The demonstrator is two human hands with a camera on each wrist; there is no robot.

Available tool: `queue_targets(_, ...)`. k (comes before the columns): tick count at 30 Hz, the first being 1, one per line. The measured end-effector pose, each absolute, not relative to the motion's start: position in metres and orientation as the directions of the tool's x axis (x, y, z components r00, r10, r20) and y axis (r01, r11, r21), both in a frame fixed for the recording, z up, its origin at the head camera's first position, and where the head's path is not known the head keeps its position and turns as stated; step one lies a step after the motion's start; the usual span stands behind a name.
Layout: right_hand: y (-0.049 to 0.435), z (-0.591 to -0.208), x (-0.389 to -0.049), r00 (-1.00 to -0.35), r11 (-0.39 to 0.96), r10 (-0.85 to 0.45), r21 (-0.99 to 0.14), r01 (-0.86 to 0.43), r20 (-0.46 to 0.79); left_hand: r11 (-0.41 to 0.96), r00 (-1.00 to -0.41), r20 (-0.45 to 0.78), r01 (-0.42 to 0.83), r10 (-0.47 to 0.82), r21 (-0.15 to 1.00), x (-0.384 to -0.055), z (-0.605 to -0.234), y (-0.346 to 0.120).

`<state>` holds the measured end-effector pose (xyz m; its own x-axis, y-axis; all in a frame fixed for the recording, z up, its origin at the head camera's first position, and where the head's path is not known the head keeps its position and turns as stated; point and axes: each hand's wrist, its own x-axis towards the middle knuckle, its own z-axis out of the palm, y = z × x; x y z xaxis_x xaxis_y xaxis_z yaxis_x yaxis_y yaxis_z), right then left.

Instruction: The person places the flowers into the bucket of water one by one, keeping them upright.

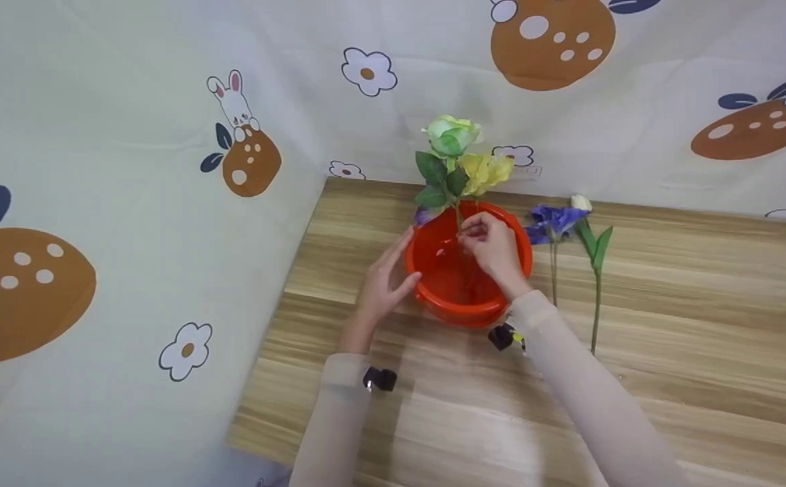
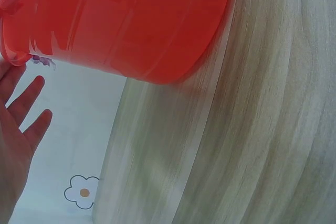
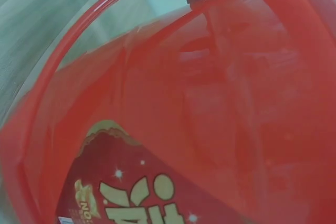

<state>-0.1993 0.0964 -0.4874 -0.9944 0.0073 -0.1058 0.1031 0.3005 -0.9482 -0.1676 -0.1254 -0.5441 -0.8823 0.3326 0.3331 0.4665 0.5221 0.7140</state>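
Observation:
A red bucket [image 1: 457, 312] stands upright on the table. My right hand [image 1: 493, 247] is over its opening and pinches the stem of a pale green rose [image 1: 452, 135] with dark leaves. Beside the rose, a yellow flower [image 1: 486, 174] rises at the bucket's far rim. My left hand [image 1: 383, 284] is spread against the rim's left side, fingers extended; in the left wrist view those fingers [image 2: 32, 98] are straight. A purple bloom [image 1: 423, 216] shows past the far left rim. In the right wrist view the bucket wall [image 3: 220, 98] hides my right hand.
Right of the bucket lie a blue-purple flower [image 1: 555, 222] and a white tulip [image 1: 581, 203] with a long green stem. The wooden table [image 1: 704, 325] meets a patterned cloth [image 1: 427, 40] at the back and left. The bucket's handle [image 3: 94, 19] hangs along its side.

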Motion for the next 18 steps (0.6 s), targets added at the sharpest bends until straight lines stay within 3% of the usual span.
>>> queue_targets(18, 0.0927, -0.4895, -0.2007, -0.988, 0.366, -0.112, -0.929, 0.057, -0.104, 0.528, -0.884, 0.335, 0.465, 0.327, 0.711, -0.1666, -0.5443, -0.1251)
